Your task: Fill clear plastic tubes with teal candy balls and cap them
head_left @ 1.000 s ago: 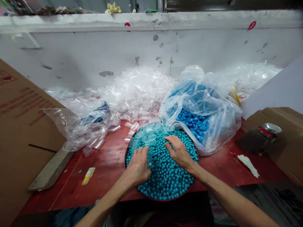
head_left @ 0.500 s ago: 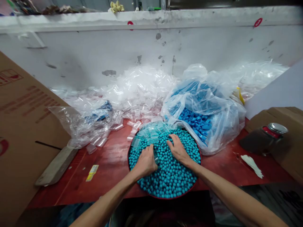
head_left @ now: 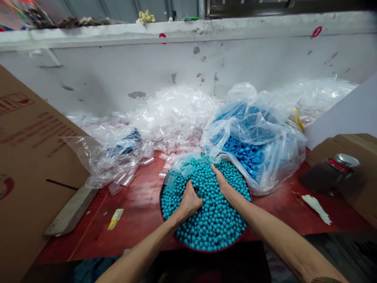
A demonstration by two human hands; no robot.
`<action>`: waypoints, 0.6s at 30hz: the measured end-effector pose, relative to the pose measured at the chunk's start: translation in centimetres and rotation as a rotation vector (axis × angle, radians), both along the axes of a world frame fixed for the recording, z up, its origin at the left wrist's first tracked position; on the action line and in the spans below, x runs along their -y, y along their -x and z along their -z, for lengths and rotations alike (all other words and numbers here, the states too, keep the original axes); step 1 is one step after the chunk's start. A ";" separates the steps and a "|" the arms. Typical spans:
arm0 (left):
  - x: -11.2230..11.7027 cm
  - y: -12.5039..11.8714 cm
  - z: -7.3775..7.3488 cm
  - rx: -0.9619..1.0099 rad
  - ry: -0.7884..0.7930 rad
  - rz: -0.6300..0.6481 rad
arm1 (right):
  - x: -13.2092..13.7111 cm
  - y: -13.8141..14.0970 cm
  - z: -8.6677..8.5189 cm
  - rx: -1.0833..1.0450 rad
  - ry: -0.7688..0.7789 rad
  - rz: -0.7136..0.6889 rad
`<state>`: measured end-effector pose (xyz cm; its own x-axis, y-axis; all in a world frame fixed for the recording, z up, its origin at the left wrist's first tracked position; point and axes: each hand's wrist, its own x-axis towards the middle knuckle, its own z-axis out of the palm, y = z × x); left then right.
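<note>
A round red-rimmed tray (head_left: 242,236) at the near edge of the red table is heaped with small teal balls (head_left: 213,224). Clear plastic tubes (head_left: 184,169) lie over the tray's far side. My left hand (head_left: 190,201) rests on the balls in the middle of the tray, fingers curled under; what they hold is hidden. My right hand (head_left: 224,184) stands on edge just to its right, fingers stretched out together and pushed into the balls, fingertips near the tubes. The two hands face each other, a small gap of balls between them.
An open clear bag of blue caps (head_left: 244,151) touches the tray's far right. A heap of clear tubes (head_left: 176,114) lies behind, a smaller bag (head_left: 114,157) to the left. Cardboard boxes (head_left: 32,157) flank the table. A jar (head_left: 332,171) lies on its side at right.
Both hands have moved toward the tray's middle and closer together. The left fingers curled under; the right hand turned from flat onto its edge.
</note>
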<state>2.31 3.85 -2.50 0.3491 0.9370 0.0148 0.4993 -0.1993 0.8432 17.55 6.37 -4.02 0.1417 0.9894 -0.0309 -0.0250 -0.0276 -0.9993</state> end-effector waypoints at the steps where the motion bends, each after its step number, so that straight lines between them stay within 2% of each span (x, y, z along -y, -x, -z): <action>1: 0.0 -0.1 0.1 0.044 0.010 -0.015 | 0.1 0.1 -0.3 -0.152 0.055 -0.045; 3: -0.1 -0.4 0.4 0.124 0.032 -0.052 | 0.1 0.5 -0.9 -0.407 0.171 -0.090; 5: -0.2 -0.9 0.7 0.204 0.039 -0.081 | 0.1 0.9 -1.8 -0.479 0.192 -0.081; 7: -0.4 -1.4 0.9 0.292 0.018 -0.061 | 0.2 1.3 -2.7 -0.415 0.137 0.001; 10: -0.5 -1.9 1.1 0.388 0.012 -0.003 | 0.7 1.6 -3.7 -0.200 0.004 0.097; 13: -0.6 -1.6 1.1 0.374 0.076 0.030 | 1.4 1.2 -3.9 0.010 -0.129 -0.030; 15: -0.6 -1.3 0.9 0.340 0.104 0.088 | 1.6 0.9 -3.6 0.004 -0.177 -0.084; 18: -0.4 -1.0 0.7 0.339 0.158 0.138 | 1.6 0.6 -2.7 -0.213 -0.102 0.055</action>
<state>3.35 4.22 -3.17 0.4717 0.8817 0.0099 0.1649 -0.0992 0.9813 16.98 4.82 -1.28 0.1962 0.9800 0.0334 -0.2342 0.0799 -0.9689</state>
